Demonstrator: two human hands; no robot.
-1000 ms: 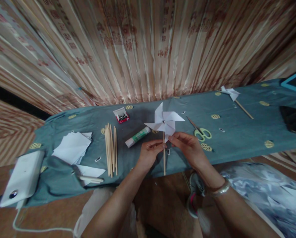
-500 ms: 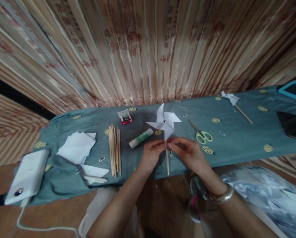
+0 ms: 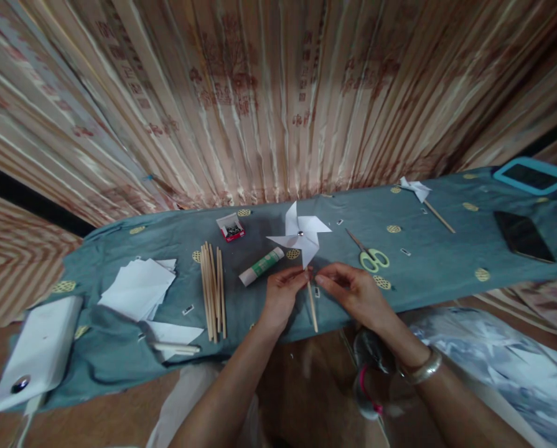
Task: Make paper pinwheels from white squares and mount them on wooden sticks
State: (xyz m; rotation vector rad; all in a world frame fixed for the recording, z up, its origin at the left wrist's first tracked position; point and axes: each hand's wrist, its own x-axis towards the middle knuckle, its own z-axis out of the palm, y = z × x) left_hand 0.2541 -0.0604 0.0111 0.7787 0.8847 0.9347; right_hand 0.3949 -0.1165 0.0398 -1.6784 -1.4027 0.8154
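Note:
A white paper pinwheel (image 3: 308, 229) with a shiny pin at its centre faces up over the table, fixed to a thin wooden stick (image 3: 312, 308). My left hand (image 3: 282, 292) pinches this stick just below the paper blades. Close by on the right, my right hand (image 3: 353, 289) is a little apart from the stick, its thumb and forefinger drawn together and the other fingers curled; I see nothing between the tips. A green and white glue stick (image 3: 262, 266) lies left of the pinwheel. Scissors with light green handles (image 3: 374, 260) lie beyond my right hand.
Left on the cloth-covered table (image 3: 441, 274) are wooden sticks (image 3: 213, 292), a stack of white paper (image 3: 138, 286), a red box of pins (image 3: 231, 228) and a white device (image 3: 38, 354). Rightward lie another pinwheel (image 3: 418, 189), a dark phone (image 3: 524, 236) and a blue-framed tablet (image 3: 534, 175).
My right fingers have come slightly away from the stick, while my left hand keeps its pinch. The view has shifted a little, so the table's things appear displaced.

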